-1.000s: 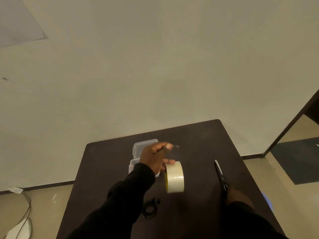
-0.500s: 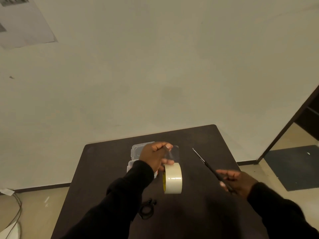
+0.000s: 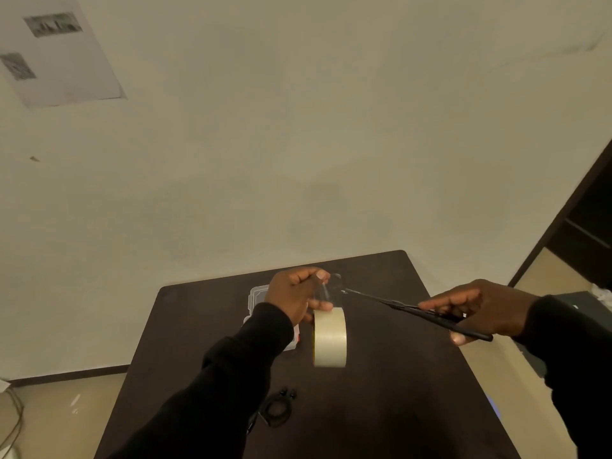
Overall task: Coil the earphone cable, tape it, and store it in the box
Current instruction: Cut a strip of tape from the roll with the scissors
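My left hand [image 3: 296, 294] pinches the free end of a clear tape strip [image 3: 326, 291] pulled up from the pale tape roll [image 3: 330, 337], which hangs below the fingers. My right hand [image 3: 477, 309] grips black scissors [image 3: 414, 309]; their tips touch the strip's right edge. The black earphone cable [image 3: 276, 409] lies coiled on the dark table [image 3: 381, 392] near my left sleeve. A clear plastic box [image 3: 260, 294] with its lid up sits behind my left hand, mostly hidden by it.
A pale wall rises right behind the table's far edge. A dark door frame [image 3: 563, 210] stands at the right. On the floor at the left lie white cables [image 3: 13, 412]. A dark object [image 3: 576, 303] sits low beside my right arm.
My right hand picked the scissors up from the table's right side and swung them left until the tips reached the tape strip. My left hand kept the strip and roll nearly still.
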